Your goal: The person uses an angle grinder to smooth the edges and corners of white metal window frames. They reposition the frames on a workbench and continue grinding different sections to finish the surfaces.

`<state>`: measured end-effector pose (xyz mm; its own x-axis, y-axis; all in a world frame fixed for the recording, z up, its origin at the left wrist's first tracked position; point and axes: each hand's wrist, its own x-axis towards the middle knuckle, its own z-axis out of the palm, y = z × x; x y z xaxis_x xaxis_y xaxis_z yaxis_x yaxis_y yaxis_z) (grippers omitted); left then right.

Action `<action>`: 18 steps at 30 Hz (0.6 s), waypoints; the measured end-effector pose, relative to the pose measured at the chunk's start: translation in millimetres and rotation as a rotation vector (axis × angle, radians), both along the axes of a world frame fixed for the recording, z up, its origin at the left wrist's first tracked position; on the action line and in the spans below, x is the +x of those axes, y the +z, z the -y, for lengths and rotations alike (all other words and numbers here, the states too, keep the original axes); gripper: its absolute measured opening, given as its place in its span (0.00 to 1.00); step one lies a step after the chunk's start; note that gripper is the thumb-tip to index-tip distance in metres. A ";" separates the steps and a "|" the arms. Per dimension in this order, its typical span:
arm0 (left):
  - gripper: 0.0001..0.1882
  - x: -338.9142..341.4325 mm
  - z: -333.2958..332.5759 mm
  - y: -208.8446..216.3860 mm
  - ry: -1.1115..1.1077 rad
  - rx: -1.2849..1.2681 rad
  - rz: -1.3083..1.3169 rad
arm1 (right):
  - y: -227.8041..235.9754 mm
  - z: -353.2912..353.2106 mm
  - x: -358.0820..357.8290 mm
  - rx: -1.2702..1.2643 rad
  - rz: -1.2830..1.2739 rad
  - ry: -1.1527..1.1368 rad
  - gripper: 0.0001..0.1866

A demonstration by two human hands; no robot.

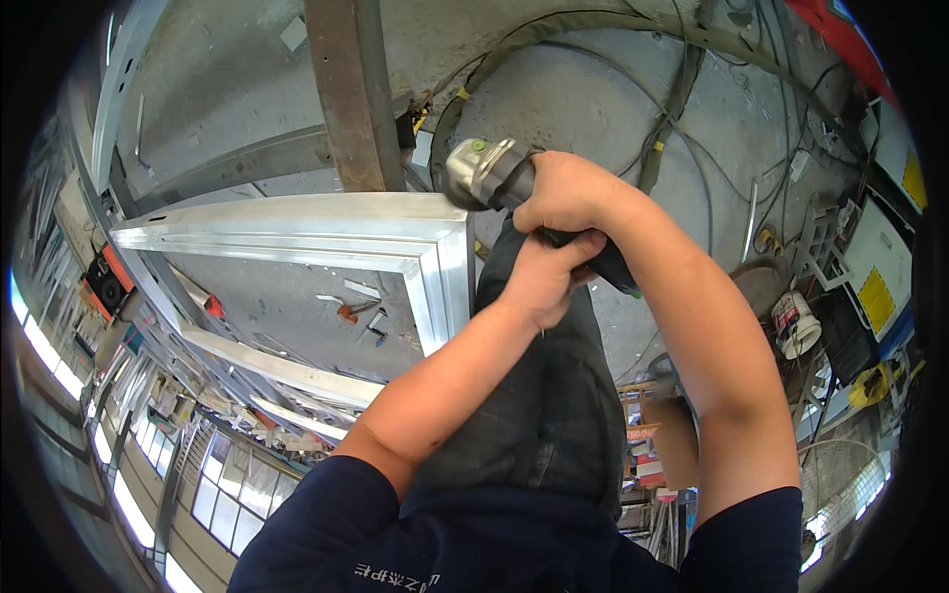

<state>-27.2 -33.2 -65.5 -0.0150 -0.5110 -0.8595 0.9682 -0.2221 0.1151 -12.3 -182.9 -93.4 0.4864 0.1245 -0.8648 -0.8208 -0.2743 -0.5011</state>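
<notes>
An angle grinder (489, 170) with a silvery head and a dark body is held in both my hands. My right hand (565, 193) is wrapped over the body just behind the head. Below it, my left hand (549, 272) grips the rear part, with the thumb laid along it. The grinder's disc side is at the corner of a bright metal frame (326, 229), touching or very close to it; the contact point is hidden by the head. The frame lies to the left of my legs, its corner pointing toward the grinder.
A brown steel beam (348, 94) runs beneath the frame. Thick hoses and cables (583, 22) loop over the concrete floor ahead. A clamp-like tool (374, 326) and metal scraps lie inside the frame's opening. At the right stand a white bucket (797, 326) and a machine with yellow labels (878, 259).
</notes>
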 end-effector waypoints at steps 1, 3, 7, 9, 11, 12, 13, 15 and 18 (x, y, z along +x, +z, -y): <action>0.21 3.7 -4.1 -6.6 -0.054 0.001 -0.049 | -4.4 -5.2 -9.7 -0.009 -0.044 -0.108 0.31; 0.25 10.0 -15.9 -9.6 -0.227 0.024 -0.091 | -16.9 -20.0 -34.9 -0.025 -0.118 -0.316 0.32; 0.31 9.4 -44.6 7.8 -0.680 0.089 0.172 | -6.7 -79.5 -92.2 0.218 -0.090 -1.053 0.26; 0.34 6.3 -69.5 3.6 -0.856 0.058 0.367 | -11.8 -112.5 -108.1 0.350 -0.120 -1.172 0.23; 0.36 11.3 -83.7 16.4 -1.082 0.161 0.428 | -6.6 -141.4 -110.8 0.418 -0.074 -1.355 0.23; 0.37 14.7 -86.4 19.9 -1.137 0.197 0.429 | -8.1 -149.7 -110.8 0.457 -0.111 -1.375 0.23; 0.38 19.1 -87.2 22.7 -1.192 0.234 0.430 | -10.7 -156.1 -109.7 0.496 -0.149 -1.394 0.24; 0.42 25.8 -83.4 32.4 -1.271 0.279 0.442 | -14.0 -168.4 -109.2 0.539 -0.126 -1.448 0.26; 0.45 30.8 -92.2 37.9 -1.357 0.256 0.517 | -4.6 -177.0 -105.1 0.523 -0.048 -1.466 0.27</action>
<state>3.6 59.1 -27.6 -0.0173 -0.1932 -0.9810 -0.1289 -0.9725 0.1938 -117.4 -5.9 -98.0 0.4226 -0.1360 -0.8961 -0.2225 0.9429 -0.2481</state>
